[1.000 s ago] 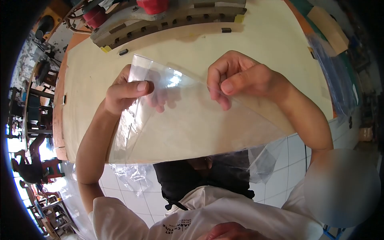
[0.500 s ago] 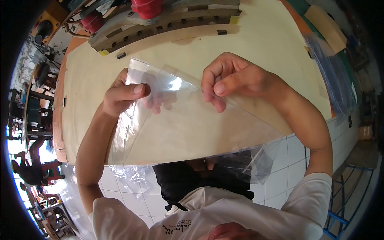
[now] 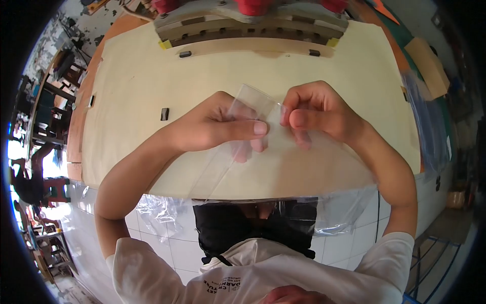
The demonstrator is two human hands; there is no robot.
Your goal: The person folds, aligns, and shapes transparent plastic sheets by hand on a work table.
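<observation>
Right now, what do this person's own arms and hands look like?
The left hand and right hand are human and ungloved; no rings, watch or cables show. Short white sleeves leave the forearms uncovered; the white shirt carries dark lettering.

A grey metal bar [image 3: 253, 28] topped by red fittings [image 3: 251, 6] spans the far part of the table [image 3: 359, 66]. Two small black blocks [image 3: 314, 52] lie before it. Brown cardboard [image 3: 428, 68] leans rightward; white floor tiles [image 3: 185, 253] and a blue metal frame [image 3: 445, 241] show below.
</observation>
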